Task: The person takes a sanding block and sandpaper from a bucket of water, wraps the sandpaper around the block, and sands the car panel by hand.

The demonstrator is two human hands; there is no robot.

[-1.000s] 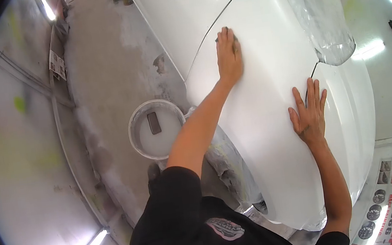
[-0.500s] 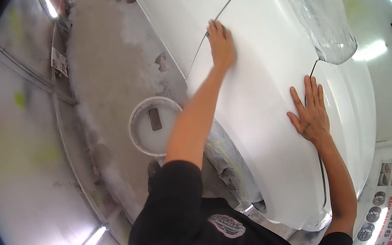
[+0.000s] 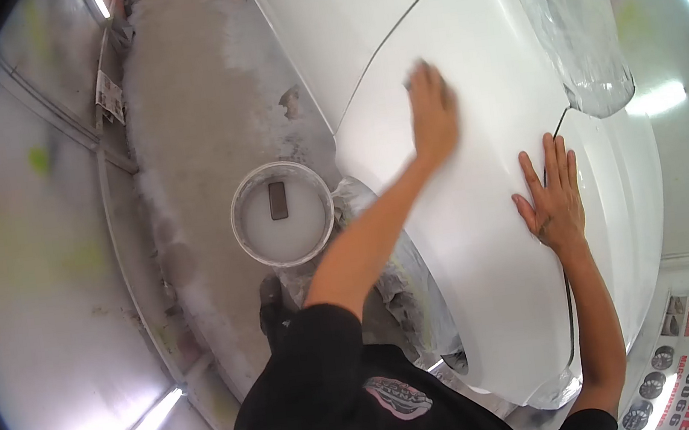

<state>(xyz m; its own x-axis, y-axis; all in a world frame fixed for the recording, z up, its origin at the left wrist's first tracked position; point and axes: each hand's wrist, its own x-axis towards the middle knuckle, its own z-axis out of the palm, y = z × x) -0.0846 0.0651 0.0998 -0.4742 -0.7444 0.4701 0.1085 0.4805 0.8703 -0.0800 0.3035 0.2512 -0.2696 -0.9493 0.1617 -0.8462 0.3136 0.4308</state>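
Bodywork [image 3: 487,223] beneath left fingers [image 3: 425,85] and right fingers [image 3: 551,159]

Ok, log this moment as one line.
left hand: blurred, on white car panel | right hand: spread across panel seam | bucket: cloudy liquid, dark block

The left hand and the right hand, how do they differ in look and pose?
The left hand looks blurred, while the right hand is sharper. The left hand's fingers are bunched closer; the right hand's thumb and forefinger are spread apart. The left hand sits higher in the view than the right hand. Both are bare and over the white car.
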